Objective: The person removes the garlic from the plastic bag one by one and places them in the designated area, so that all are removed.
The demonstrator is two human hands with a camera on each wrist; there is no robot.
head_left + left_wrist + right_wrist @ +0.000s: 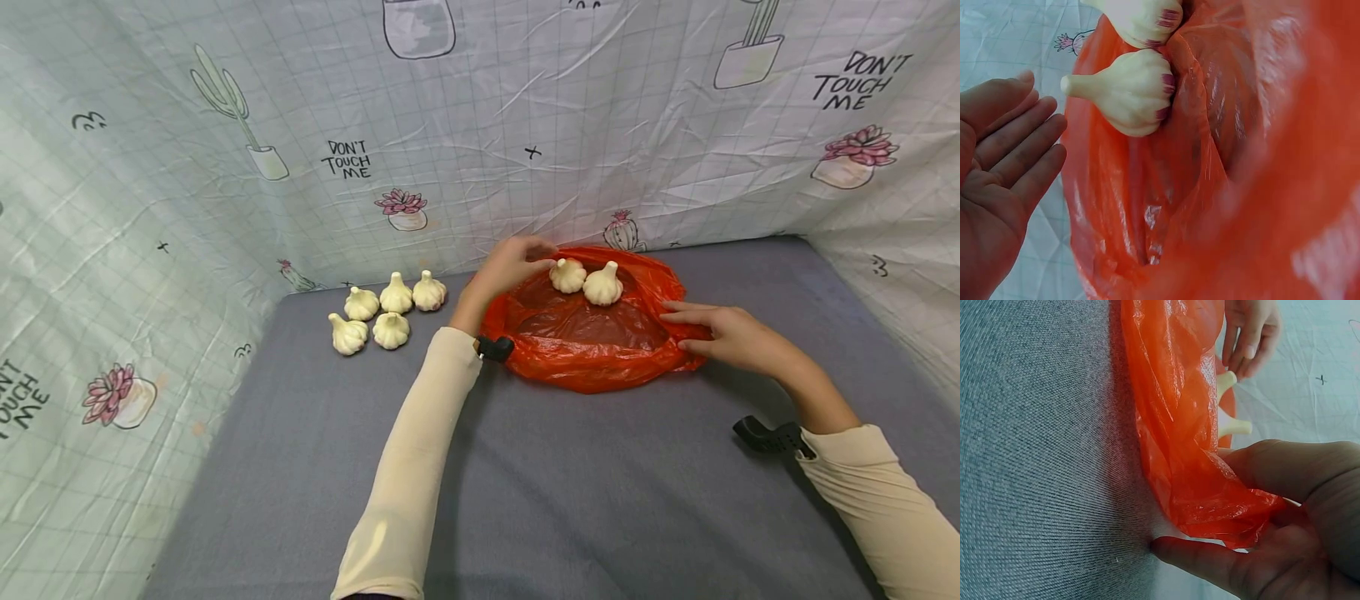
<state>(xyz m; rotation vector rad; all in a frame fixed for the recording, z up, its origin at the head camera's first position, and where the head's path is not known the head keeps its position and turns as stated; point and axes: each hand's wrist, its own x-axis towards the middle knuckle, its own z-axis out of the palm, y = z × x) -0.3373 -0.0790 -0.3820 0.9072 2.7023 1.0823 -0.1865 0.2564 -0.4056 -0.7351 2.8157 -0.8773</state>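
A red plastic bag [577, 367] lies with its mouth spread wide on the grey table. Two garlic bulbs, one on the left [567, 276] and one on the right [603, 285], sit at its far side. Beside the left bulb is my left hand [513, 271], its fingers extended; in the left wrist view that hand [1010, 150] is apart from the nearer bulb [1132, 94] and holds nothing. My right hand [723, 337] holds the bag's right side. In the right wrist view, the bag's red plastic [1210, 506] lies between this hand's thumb and fingers.
Several more garlic bulbs [392, 331] stand grouped on the table [300, 467] left of the bag. Behind the table hangs a printed cloth [465, 167], which also covers the sides. Black wrist mounts [772, 435] are on both arms.
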